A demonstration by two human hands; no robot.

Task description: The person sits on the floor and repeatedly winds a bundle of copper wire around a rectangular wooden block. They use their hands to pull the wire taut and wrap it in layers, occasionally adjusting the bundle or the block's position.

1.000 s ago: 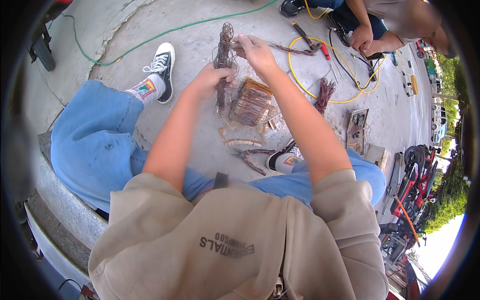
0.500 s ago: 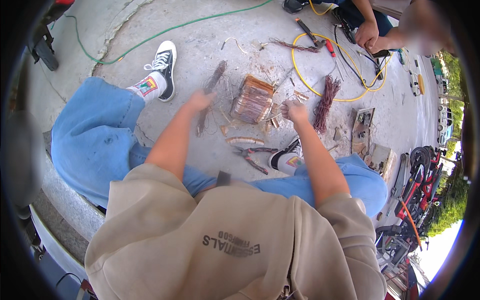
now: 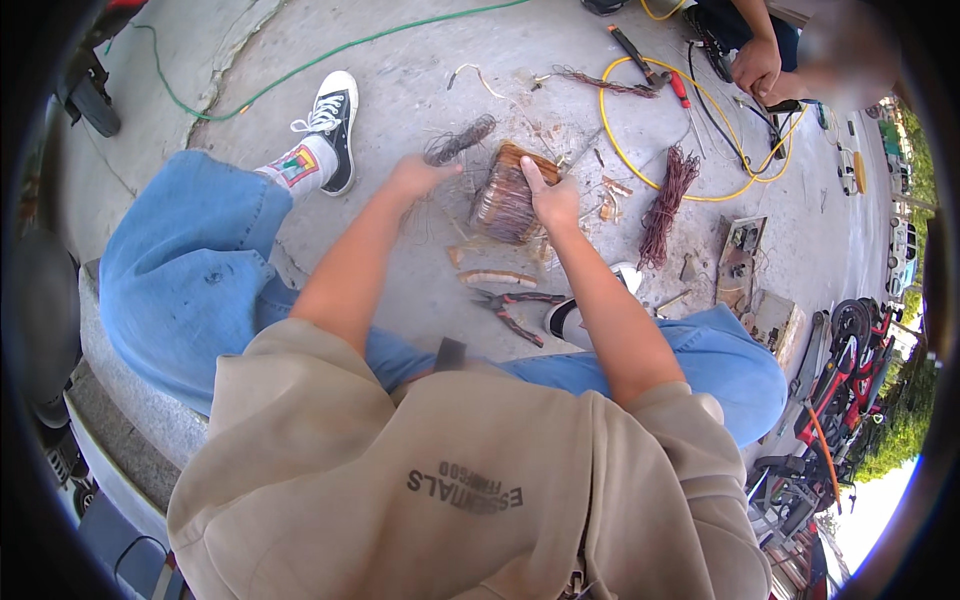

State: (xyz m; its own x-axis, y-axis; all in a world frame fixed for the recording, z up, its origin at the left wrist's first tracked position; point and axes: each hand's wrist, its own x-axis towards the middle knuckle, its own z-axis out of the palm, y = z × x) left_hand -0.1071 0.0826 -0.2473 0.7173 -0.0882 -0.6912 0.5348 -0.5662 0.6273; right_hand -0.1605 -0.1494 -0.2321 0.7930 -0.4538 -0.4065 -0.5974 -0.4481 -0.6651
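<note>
On the concrete floor [image 3: 420, 290]: the wound coil block [image 3: 503, 205] sits between the left shoe [image 3: 338, 130] and right shoe [image 3: 568, 318].
Left hand [image 3: 418, 182]: closed around a dark wire bundle [image 3: 462, 140], blurred; a slack hold could let it fan out, and its thin loops might catch on the block.
Right hand [image 3: 555, 203]: against the block's right edge, one digit over the top; whether it grips, I cannot tell. Uneven pressure might tip or slide the block.
Pliers [image 3: 512, 315]: just beside the right shoe, where a shifting foot could knock them.
</note>
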